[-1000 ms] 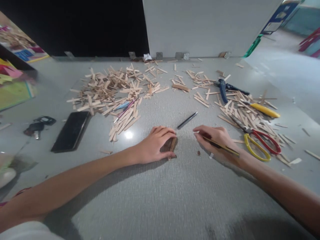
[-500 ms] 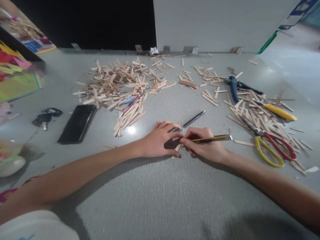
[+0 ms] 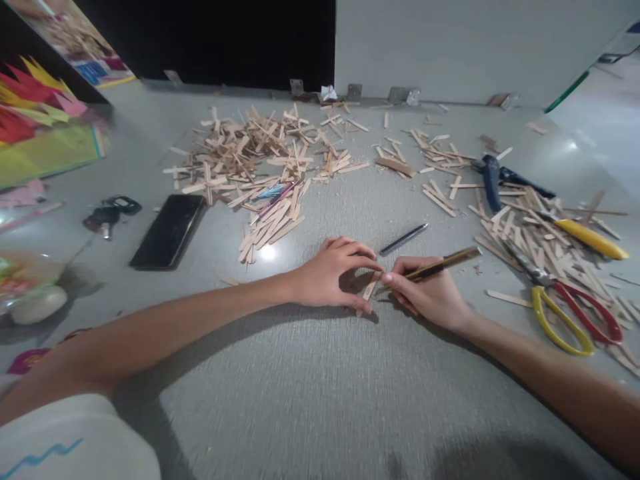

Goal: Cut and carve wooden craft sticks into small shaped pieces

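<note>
My left hand [image 3: 340, 273] rests on the table with its fingers curved. Its thumb and index finger hold a small flat wooden stick [image 3: 369, 291] near its two ends. In my right hand [image 3: 425, 290] is a black-and-gold pencil [image 3: 445, 262], gripped between thumb and fingers. The pencil leans to the right, and its writing end is close to the stick, largely hidden by my fingers. Just beyond both hands lies a dark pen [image 3: 404, 239].
A heap of wooden sticks [image 3: 245, 143] spreads at the back left. On the right, more sticks surround blue-handled pliers [image 3: 493, 183], a yellow-handled tool [image 3: 590, 239] and red-and-yellow-handled scissors [image 3: 563, 313]. A phone [image 3: 169, 232] and keys [image 3: 107, 217] lie left. An upright panel [image 3: 450, 47] borders the back.
The whole view has shifted, so things appear further right. My right hand has moved slightly away from my left, and more of the wooden stick shows. The pencil tilts up more.
</note>
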`<move>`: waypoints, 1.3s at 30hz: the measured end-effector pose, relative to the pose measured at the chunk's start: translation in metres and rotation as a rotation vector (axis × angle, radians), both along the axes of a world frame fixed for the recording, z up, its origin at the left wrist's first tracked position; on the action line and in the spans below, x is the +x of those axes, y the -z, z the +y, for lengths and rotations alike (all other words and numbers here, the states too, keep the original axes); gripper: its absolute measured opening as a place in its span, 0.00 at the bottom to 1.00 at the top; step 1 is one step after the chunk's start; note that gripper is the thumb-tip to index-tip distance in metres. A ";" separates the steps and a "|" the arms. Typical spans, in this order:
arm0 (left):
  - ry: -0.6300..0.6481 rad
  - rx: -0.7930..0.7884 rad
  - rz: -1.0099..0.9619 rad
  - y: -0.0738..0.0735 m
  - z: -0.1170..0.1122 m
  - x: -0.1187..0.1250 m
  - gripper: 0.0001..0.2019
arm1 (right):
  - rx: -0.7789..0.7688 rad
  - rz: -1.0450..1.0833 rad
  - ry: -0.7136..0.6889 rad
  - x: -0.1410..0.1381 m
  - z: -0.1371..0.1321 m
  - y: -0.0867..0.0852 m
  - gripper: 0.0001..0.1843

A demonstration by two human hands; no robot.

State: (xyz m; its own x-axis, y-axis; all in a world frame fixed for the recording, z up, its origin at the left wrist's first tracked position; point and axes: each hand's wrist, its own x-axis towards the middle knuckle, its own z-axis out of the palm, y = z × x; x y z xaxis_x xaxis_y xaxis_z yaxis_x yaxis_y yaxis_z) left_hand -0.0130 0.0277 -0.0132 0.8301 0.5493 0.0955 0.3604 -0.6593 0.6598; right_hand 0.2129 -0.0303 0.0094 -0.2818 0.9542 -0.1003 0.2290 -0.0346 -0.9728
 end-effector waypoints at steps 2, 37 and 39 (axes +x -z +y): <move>0.004 0.016 0.027 0.000 0.000 0.000 0.32 | -0.057 0.011 -0.021 0.001 0.003 0.000 0.32; 0.033 0.060 0.028 0.002 0.002 -0.001 0.33 | 0.471 -0.254 -0.102 0.001 -0.005 0.012 0.13; 0.044 0.054 0.043 0.001 0.003 -0.001 0.33 | 0.446 -0.295 -0.175 0.003 -0.003 0.010 0.14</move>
